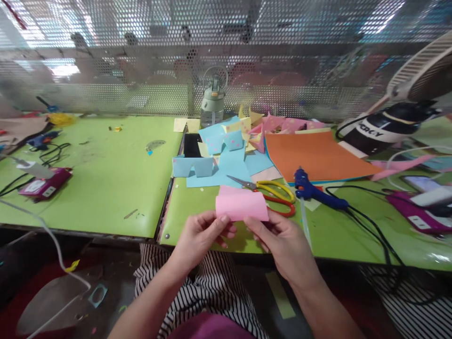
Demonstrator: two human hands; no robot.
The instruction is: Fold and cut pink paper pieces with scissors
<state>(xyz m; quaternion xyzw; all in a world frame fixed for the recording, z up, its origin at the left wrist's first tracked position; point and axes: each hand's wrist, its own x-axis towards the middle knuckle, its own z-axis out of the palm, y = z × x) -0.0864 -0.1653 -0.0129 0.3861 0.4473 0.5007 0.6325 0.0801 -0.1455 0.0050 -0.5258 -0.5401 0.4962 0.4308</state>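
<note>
A bent piece of pink paper (pixel 242 206) is held in front of me above the green table's front edge. My left hand (pixel 206 230) pinches its lower left corner between thumb and fingers. At the lower right corner, my right hand (pixel 278 235) grips the same paper. Just behind the paper lie scissors (pixel 275 188) with one yellow and one red handle, blades pointing left. A blue glue gun (pixel 316 190) rests to the right of them. Folded light blue paper pieces (pixel 192 166) stand beyond my left hand.
Orange sheets (pixel 318 153) lie at the back right, near a black bottle (pixel 381 127) and a fan (pixel 423 70). A green-lidded bottle (pixel 213 101) stands by the perforated metal screen (pixel 141 70). Purple power strips (pixel 416 212) and cables occupy both sides. A dark phone (pixel 192 145) lies among the paper.
</note>
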